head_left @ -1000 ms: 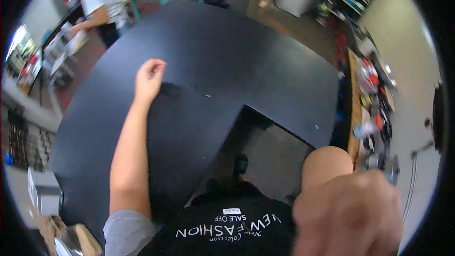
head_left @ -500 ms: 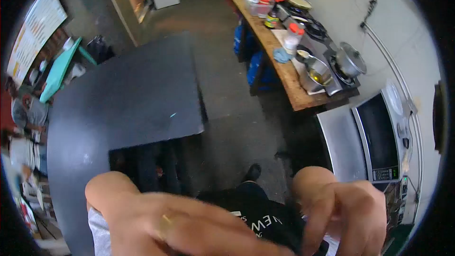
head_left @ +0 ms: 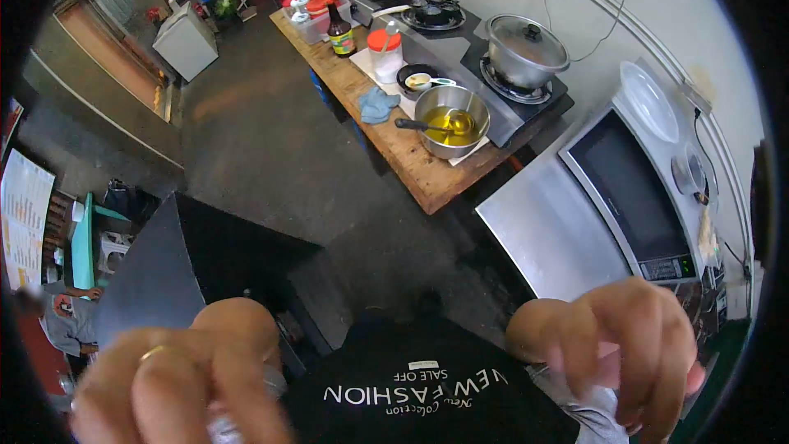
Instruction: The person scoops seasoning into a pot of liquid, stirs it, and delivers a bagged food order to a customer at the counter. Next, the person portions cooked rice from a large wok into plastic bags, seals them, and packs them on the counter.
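My left hand is raised close to the camera at the lower left, blurred, with a ring on one finger. Its fingers hang loosely bent and apart, and nothing shows in them. At the lower right, my right hand is also near the camera, its fingers curled but spaced, with no object visible. Between the hands is the black shirt or apron I wear, printed with white lettering. The fingertips of the left hand are partly cut off by the frame edge.
A wooden bench holds a steel pot of yellow oil with a ladle, a blue cloth and jars. Behind are gas burners with a lidded pot. A microwave stands right, a dark table left. A person is far left.
My view has turned right, bringing the stove bench closer to the middle. My hands have moved apart, the left one further to the left.
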Tool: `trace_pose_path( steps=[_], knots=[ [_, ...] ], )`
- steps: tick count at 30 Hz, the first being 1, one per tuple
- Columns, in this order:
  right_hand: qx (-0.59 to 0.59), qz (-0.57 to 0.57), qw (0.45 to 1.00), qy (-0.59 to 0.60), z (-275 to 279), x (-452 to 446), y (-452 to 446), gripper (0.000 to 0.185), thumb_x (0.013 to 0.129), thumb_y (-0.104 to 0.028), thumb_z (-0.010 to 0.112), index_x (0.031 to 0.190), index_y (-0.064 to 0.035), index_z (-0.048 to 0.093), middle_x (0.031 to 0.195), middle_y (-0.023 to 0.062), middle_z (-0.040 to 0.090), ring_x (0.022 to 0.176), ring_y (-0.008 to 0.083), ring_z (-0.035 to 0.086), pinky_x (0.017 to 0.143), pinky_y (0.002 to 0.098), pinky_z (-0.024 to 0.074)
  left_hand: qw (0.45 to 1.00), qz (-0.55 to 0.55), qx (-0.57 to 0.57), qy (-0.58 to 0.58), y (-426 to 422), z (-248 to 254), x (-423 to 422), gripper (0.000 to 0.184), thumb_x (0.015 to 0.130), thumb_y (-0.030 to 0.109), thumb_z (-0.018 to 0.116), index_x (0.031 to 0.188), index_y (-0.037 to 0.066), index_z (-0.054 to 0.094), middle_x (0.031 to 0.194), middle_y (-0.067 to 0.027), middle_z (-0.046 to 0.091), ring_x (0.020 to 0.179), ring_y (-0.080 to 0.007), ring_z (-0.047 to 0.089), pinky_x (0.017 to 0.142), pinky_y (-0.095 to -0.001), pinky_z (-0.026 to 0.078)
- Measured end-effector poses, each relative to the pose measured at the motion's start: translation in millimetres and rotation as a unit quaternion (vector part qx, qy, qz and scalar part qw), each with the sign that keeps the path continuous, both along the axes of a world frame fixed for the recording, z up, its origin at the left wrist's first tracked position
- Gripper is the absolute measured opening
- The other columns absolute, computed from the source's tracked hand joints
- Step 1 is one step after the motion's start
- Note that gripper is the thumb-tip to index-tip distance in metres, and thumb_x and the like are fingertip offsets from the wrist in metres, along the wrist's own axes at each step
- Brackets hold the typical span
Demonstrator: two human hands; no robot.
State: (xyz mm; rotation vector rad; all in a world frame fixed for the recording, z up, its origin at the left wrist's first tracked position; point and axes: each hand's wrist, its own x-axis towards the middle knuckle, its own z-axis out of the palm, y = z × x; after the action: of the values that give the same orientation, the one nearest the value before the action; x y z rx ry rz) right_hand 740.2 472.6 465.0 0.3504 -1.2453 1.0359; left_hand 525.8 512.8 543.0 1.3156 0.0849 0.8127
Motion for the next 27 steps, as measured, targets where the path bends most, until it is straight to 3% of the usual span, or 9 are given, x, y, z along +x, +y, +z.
trace_pose_path(
  steps=[1,3,6,10,15,19,21,23,27],
  knots=[
    [-0.048,-0.073,0.996,0.016,-0.7,-4.5,-1.7,0.036,0.097,-0.034,0.046,0.083,-0.0147,0.072,0.096,-0.0051,0.066,0.078,0.0099,0.055,0.072,0.0291,0.043,0.997,0.068,0.007,0.047,4.3,5.3,13.1,0.012,0.085,0.008,0.062,0.076,0.015,0.06,0.078,0.004,0.061,0.069,-0.0035,0.056,0.066,-0.0227,0.048],
    [-0.043,-0.014,0.999,0.006,-3.2,2.5,22.2,0.037,0.098,-0.035,0.045,0.084,-0.0147,0.073,0.093,-0.0049,0.066,0.079,0.0085,0.055,0.072,0.0282,0.0424,0.872,0.264,0.273,0.31,-0.8,7.8,30.8,0.012,0.086,0.008,0.061,0.076,0.014,0.059,0.079,0.0039,0.06,0.068,-0.0036,0.055,0.064,-0.0218,0.048],
    [0.002,0.098,0.995,-0.019,-7.7,16.5,73.4,0.039,0.098,-0.036,0.043,0.085,-0.0146,0.073,0.09,-0.0046,0.066,0.081,0.0064,0.055,0.072,0.0269,0.0414,0.928,0.184,0.294,0.137,52.0,-12.5,41.8,0.009,0.086,0.011,0.059,0.077,0.013,0.059,0.08,0.0,0.061,0.069,-0.0085,0.056,0.065,-0.0258,0.048],
    [0.041,0.197,0.978,-0.044,-8.7,17.3,130.1,0.042,0.098,-0.038,0.041,0.086,-0.0145,0.074,0.085,-0.0042,0.065,0.083,0.0037,0.055,0.073,0.0251,0.04,0.983,0.021,0.163,-0.088,117.5,-38.2,28.0,0.009,0.087,0.015,0.057,0.08,0.011,0.059,0.082,-0.0053,0.061,0.071,-0.0152,0.057,0.066,-0.0312,0.049],
    [0.112,0.27,0.949,-0.116,-9.3,-6.8,188.6,0.041,0.099,-0.037,0.041,0.091,-0.0151,0.075,0.087,-0.0034,0.067,0.086,0.0033,0.054,0.078,0.0254,0.039,0.946,-0.107,0.126,-0.279,172.0,-63.1,-0.7,0.014,0.088,0.02,0.055,0.082,0.008,0.058,0.084,-0.0118,0.062,0.073,-0.0234,0.058,0.067,-0.038,0.05],
    [0.046,0.324,0.94,-0.096,2.4,-42.1,185.2,0.03,0.095,-0.033,0.051,0.093,-0.0144,0.075,0.094,0.0008,0.068,0.09,0.0074,0.054,0.079,0.0277,0.0399,0.895,-0.14,0.237,-0.351,176.2,-91.3,-20.6,0.019,0.088,0.024,0.053,0.084,0.006,0.058,0.086,-0.0171,0.063,0.074,-0.0301,0.059,0.069,-0.0434,0.05],
    [0.168,0.464,0.863,-0.106,-11.9,-40.2,216.5,0.024,0.092,-0.03,0.056,0.091,-0.0141,0.075,0.094,0.0031,0.069,0.091,0.0092,0.055,0.079,0.0289,0.0404,0.952,-0.004,0.148,-0.268,150.6,-110.3,-33.9,0.021,0.089,0.021,0.049,0.081,0.004,0.058,0.086,-0.0138,0.061,0.079,-0.0261,0.057,0.07,-0.036,0.045],
    [0.066,0.483,0.873,-0.004,-29.3,-56.9,208.4,0.027,0.088,-0.033,0.061,0.077,-0.0115,0.074,0.087,0.0017,0.064,0.089,0.0127,0.055,0.074,0.03,0.0396,0.977,0.151,0.107,-0.107,114.1,-140.1,-39.7,0.019,0.09,0.015,0.047,0.081,0.002,0.058,0.089,-0.0087,0.058,0.081,-0.0224,0.055,0.07,-0.0306,0.042],
    [-0.136,0.5,0.851,-0.083,-87.0,-51.7,196.1,0.029,0.084,-0.038,0.063,0.077,-0.0105,0.069,0.081,0.0021,0.059,0.081,0.0198,0.055,0.068,0.0297,0.0385,0.881,0.345,0.035,0.322,18.6,-234.4,-59.4,0.01,0.082,0.007,0.053,0.088,0.002,0.059,0.093,-0.0134,0.061,0.086,-0.0273,0.058,0.074,-0.0368,0.044]
  ],
)
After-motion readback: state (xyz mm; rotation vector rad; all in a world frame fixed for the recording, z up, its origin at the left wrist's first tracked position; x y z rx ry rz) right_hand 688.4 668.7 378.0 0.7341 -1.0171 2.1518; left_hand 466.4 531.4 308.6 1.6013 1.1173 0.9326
